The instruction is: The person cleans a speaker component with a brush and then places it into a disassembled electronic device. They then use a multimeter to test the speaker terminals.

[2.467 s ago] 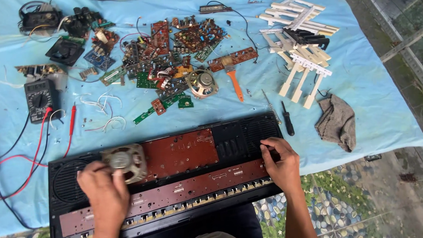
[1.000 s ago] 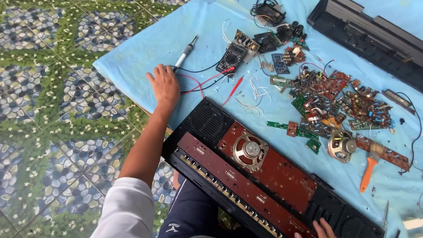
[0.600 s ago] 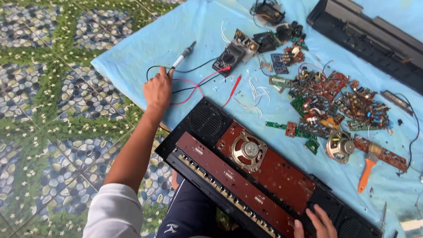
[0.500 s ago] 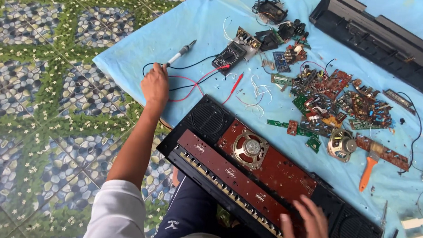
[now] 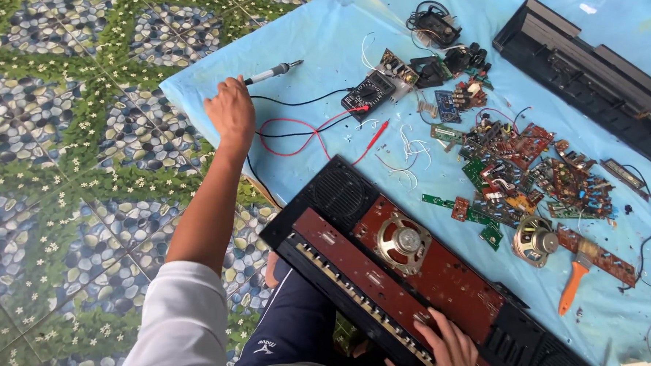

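A view from above of a person seated at a blue cloth (image 5: 324, 36) spread over a patterned tile floor (image 5: 56, 156). Far left, the left hand (image 5: 230, 113) is stretched out and closed around the handle of a soldering iron (image 5: 272, 73), whose metal tip points away toward the cloth's edge. Just right of it, red and black wires (image 5: 291, 134) loop back to a small black meter (image 5: 368, 93). If the iron is hot, dragging it across these leads or the cloth could probably melt them, and the cord might snag. In the middle lies an opened electronic keyboard (image 5: 381, 258), resting partly on the person's lap, with a round speaker (image 5: 403, 241) exposed on its brown board. Lower right, the right hand (image 5: 446, 353) lies flat with fingers spread on the keyboard, steadying it; it could slide off the lap. Further right sits a heap of circuit boards (image 5: 524, 170) and an orange-handled tool (image 5: 571, 285).
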